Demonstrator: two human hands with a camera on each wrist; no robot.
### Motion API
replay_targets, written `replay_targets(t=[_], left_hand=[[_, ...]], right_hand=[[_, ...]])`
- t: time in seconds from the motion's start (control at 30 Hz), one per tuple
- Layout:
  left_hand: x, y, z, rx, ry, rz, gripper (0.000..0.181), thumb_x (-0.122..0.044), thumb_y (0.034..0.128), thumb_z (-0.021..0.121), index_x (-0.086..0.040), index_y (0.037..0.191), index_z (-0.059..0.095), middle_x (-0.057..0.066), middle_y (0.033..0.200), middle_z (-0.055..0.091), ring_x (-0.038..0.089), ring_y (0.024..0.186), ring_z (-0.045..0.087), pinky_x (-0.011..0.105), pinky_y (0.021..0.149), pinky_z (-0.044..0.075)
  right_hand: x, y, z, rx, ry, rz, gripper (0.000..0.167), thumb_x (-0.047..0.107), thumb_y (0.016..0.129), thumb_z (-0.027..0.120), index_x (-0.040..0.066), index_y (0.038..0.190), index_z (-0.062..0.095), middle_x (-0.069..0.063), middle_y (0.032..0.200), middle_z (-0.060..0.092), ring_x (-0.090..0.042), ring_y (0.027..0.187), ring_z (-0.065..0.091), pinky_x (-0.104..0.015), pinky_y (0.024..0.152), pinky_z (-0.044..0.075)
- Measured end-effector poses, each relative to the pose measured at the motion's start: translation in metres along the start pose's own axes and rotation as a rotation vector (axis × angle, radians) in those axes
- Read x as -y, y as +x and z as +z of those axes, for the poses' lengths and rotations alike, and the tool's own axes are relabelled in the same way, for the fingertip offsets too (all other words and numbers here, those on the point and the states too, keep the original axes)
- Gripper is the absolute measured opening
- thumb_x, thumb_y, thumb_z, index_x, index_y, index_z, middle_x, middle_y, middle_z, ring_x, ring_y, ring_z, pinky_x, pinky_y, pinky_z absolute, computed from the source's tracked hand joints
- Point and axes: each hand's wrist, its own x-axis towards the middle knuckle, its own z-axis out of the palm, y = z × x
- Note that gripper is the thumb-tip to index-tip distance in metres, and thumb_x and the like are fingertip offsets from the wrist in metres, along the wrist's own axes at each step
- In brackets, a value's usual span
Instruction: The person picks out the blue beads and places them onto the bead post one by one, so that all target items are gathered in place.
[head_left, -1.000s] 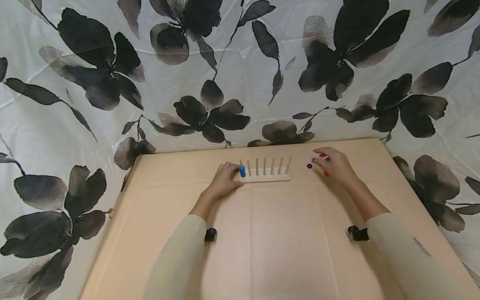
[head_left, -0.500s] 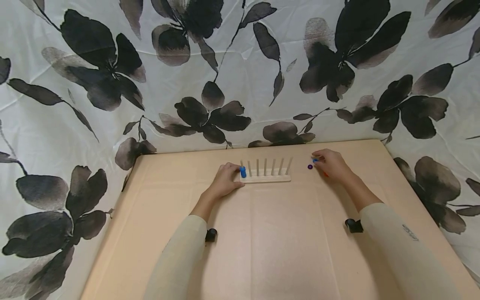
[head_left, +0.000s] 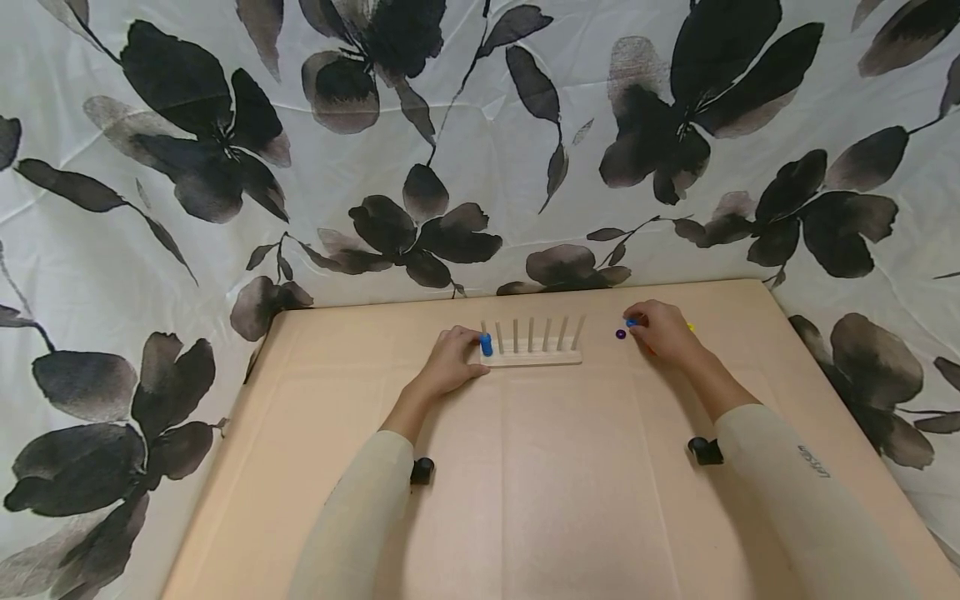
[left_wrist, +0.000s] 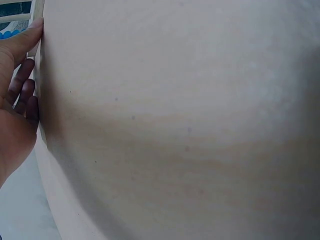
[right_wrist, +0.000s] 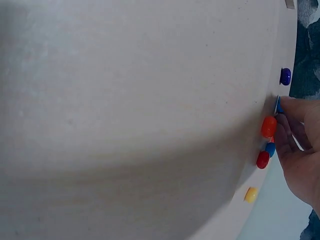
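Note:
A pale wooden peg rack [head_left: 534, 359] with a row of upright pegs stands near the table's far edge. Several blue beads [head_left: 486, 345] are stacked on its leftmost peg. My left hand [head_left: 448, 360] grips the rack's left end, the thumb at the front of the base. Right of the rack, my right hand [head_left: 663, 332] pinches a blue bead [head_left: 631, 322] between thumb and fingers, low over the table. A purple bead [head_left: 620, 334] lies just left of those fingertips. Under and beside the hand, the right wrist view has an orange bead [right_wrist: 269, 127], a red bead [right_wrist: 263, 160] and another blue bead [right_wrist: 270, 149].
A yellow bead [head_left: 691, 327] lies behind the right wrist, partly covered in the head view. The light-brown tabletop [head_left: 570, 467] ends at a far edge just beyond the rack. Behind it hangs a white cloth [head_left: 525, 242] with dark flowers.
My right hand has shifted slightly left and down and closed its fingertips on the blue bead. The yellow bead has come into sight behind it. My left hand stays on the rack.

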Motion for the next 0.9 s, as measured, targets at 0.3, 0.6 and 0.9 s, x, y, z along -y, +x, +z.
replay_targets(t=[0.3,0.6,0.9], left_hand=[[-0.001,-0.001,0.0,-0.004,0.0,0.002,0.061,-0.025,0.0866,0.085,-0.007,0.139,0.062,0.011,0.139,0.057,0.03,0.131,0.045,0.043,0.114,0.039],[-0.001,0.0,-0.001,-0.005,0.005,0.013,0.061,-0.026,0.0862,0.086,-0.006,0.139,0.062,0.012,0.139,0.057,0.031,0.132,0.045,0.043,0.115,0.038],[0.002,0.0,0.0,0.0,0.011,0.018,0.061,-0.026,0.0869,0.085,-0.007,0.14,0.061,0.011,0.14,0.057,0.03,0.131,0.045,0.044,0.114,0.039]], right_hand=[[0.001,-0.001,0.001,-0.017,-0.014,-0.012,0.023,0.0,0.099,0.063,-0.006,0.121,0.068,-0.027,0.116,0.065,-0.04,0.106,0.064,-0.055,0.096,0.052],[0.0,-0.004,-0.003,-0.047,0.015,-0.027,0.022,0.005,0.099,0.065,-0.004,0.118,0.068,-0.025,0.11,0.064,-0.039,0.102,0.062,-0.053,0.092,0.052],[0.017,-0.005,-0.016,-0.118,0.062,-0.018,0.022,0.007,0.099,0.066,-0.003,0.118,0.069,-0.023,0.108,0.067,-0.037,0.101,0.061,-0.053,0.093,0.05]])
